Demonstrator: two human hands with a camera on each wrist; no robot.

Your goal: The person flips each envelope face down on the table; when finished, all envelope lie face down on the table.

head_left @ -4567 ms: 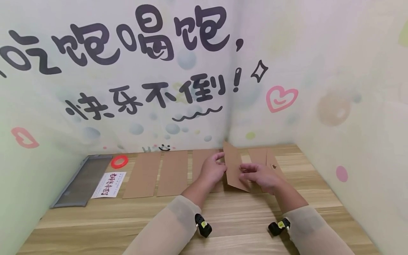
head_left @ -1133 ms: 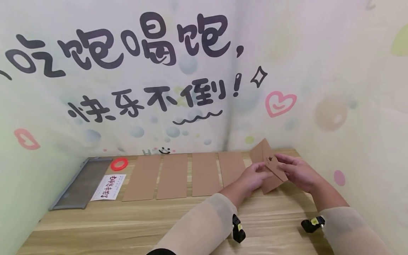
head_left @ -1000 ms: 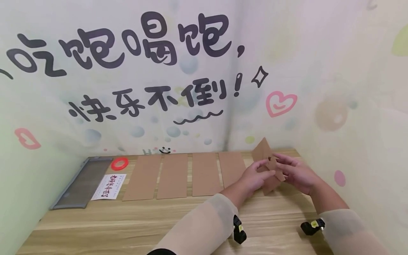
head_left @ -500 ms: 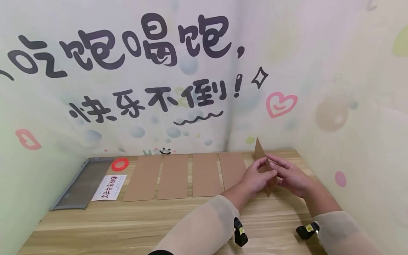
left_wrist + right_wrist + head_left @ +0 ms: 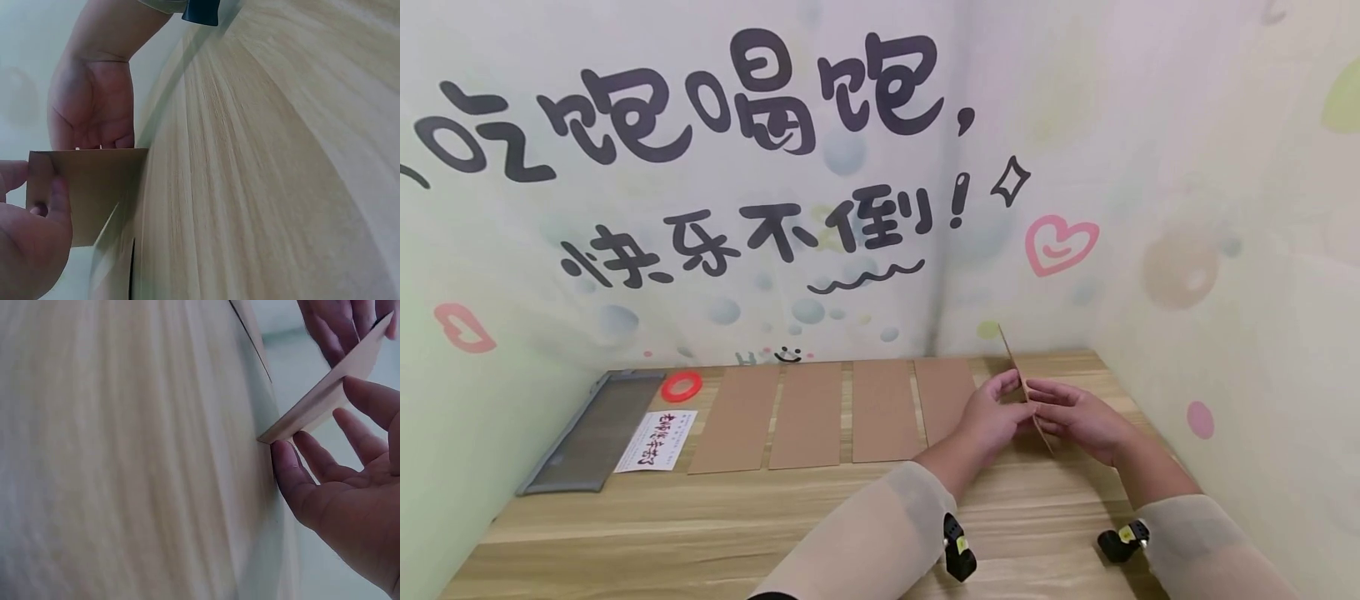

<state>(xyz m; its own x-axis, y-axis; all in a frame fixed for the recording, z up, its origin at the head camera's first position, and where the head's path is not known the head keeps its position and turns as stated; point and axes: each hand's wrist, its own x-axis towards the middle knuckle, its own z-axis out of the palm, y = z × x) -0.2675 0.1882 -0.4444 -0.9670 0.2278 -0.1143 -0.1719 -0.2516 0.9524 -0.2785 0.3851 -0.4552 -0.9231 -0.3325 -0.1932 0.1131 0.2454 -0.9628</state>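
Note:
A brown kraft-paper envelope (image 5: 1009,352) stands on edge at the right of the wooden table, almost edge-on in the head view. My left hand (image 5: 985,418) grips it from the left; in the left wrist view its thumb lies on the broad brown face of the envelope (image 5: 94,200). From the other side, my right hand (image 5: 1086,421) holds it with bent fingers. Thumb and fingertips of the right hand (image 5: 356,506) meet the envelope (image 5: 325,403) near its lower edge in the right wrist view. The printed flap is not visible now.
Left of the hands, several flat brown paper rectangles (image 5: 885,412) lie in a row. Beyond them are a white card (image 5: 655,442) with dark red writing, a red ring (image 5: 681,387) and a grey mesh pouch (image 5: 591,437). Printed wall sheets (image 5: 1247,275) enclose the table's back and sides.
An earlier-held brown piece now lies flat at the row's right end. Both hands took up the envelope farther right and, over the last second, turned it from its printed flap side to edge-on.

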